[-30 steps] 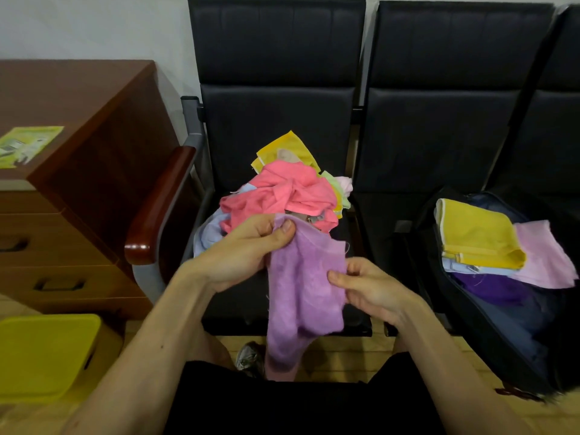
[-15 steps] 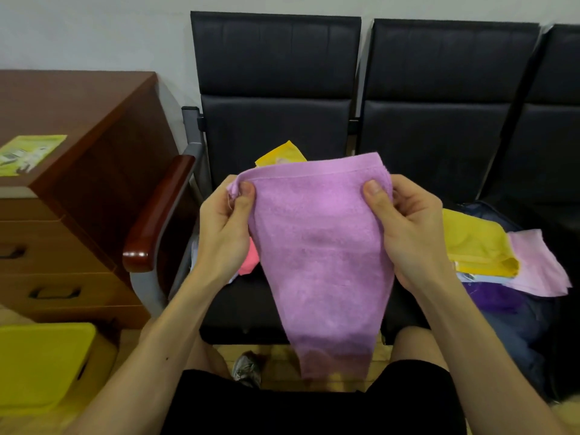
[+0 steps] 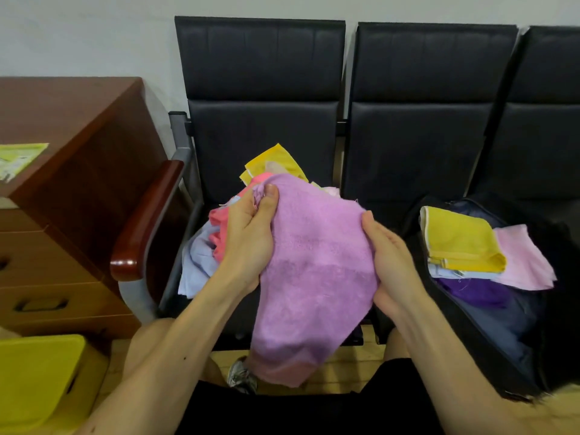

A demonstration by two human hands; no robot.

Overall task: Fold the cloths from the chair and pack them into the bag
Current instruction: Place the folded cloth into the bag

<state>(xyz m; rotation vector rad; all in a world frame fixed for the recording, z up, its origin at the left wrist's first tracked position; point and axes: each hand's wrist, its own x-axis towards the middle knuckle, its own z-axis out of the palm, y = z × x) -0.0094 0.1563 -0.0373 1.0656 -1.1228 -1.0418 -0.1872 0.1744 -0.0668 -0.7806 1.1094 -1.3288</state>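
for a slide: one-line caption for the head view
Left hand and right hand grip a lilac cloth near the pile on the chair, beside the part-packed bag.

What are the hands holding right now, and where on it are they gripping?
Both hold one lilac towel. The left hand pinches its upper left corner under the thumb, and the right hand grips its right edge.

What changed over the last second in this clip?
The left hand and right hand spread the purple cloth wide by its top corners, then lowered it toward the chair pile, still gripping it. The pile and the folded cloths in the bag stayed put.
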